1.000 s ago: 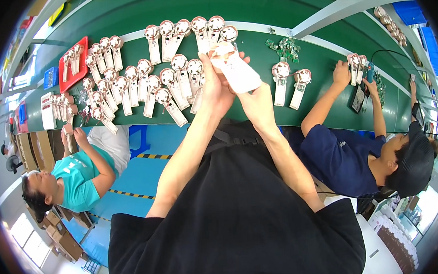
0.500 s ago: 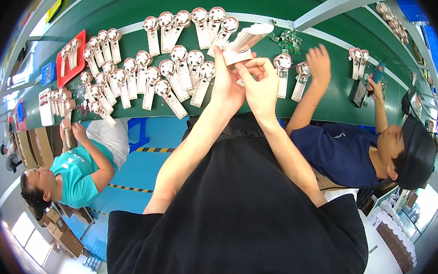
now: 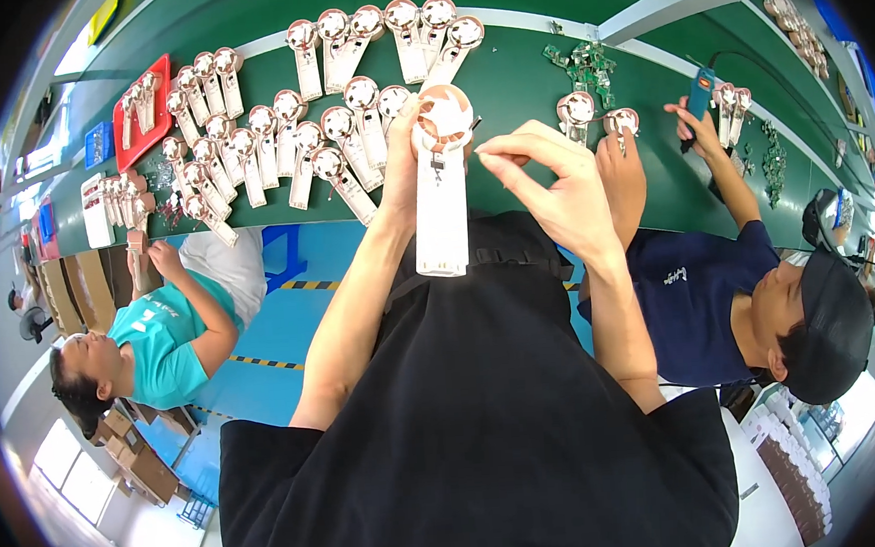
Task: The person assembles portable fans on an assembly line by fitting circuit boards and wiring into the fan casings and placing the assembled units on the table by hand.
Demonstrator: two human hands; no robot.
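My left hand is closed round the round head of a handheld fan, steadying it upright over my lap with its white handle hanging down. The fan's open side faces me, showing the pinkish blade ring and a small dark part with fine wires below it. A short dark tip sticks out at the right of its head. My right hand is just right of the fan, thumb and forefinger pinched together; whatever they hold, if anything, is too small to make out. Beyond my hands, several similar fans lie in rows on the green table.
A heap of small green circuit boards lies at the back right. The co-worker on the right, in a dark shirt, touches a fan and holds a blue tool. Another co-worker in teal sits left, near a red tray.
The fan has turned from side-on to open side facing me, handle now downward. My right hand has come off it to the right. The right co-worker's hand has lowered onto a fan.
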